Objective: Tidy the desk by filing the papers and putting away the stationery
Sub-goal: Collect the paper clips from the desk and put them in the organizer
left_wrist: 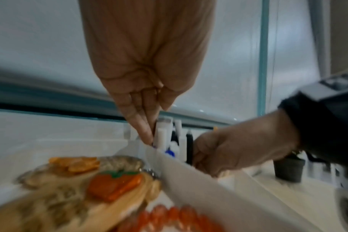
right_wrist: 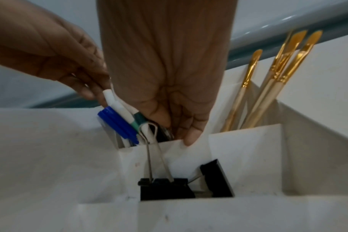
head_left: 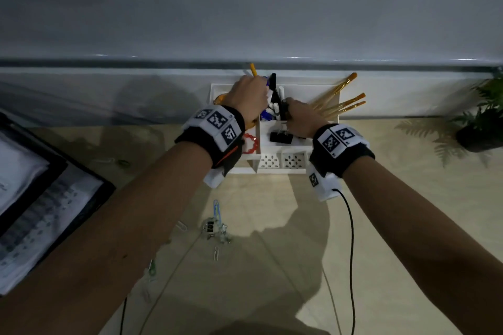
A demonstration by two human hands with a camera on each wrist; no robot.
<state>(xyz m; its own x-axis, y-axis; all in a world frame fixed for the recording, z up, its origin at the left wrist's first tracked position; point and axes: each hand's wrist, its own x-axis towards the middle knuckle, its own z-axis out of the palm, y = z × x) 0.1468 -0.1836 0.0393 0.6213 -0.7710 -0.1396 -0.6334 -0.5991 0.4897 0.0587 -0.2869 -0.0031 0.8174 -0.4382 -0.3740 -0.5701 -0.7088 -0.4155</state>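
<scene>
A white desk organizer stands at the back of the desk against the wall. Its middle slot holds white and blue pens and a black item. My left hand reaches over that slot, and its straight fingers touch the white pens. A yellow pencil sticks up behind its knuckles; whether it is held is hidden. My right hand is beside it, fingers curled down into the same slot round the black item.
Black binder clips lie in the front slot, gold-tipped paintbrushes lean in the right one, and a red bead ring and orange trinkets sit on the left. Loose paper clips dot the desk. Paper tray left, potted plant right.
</scene>
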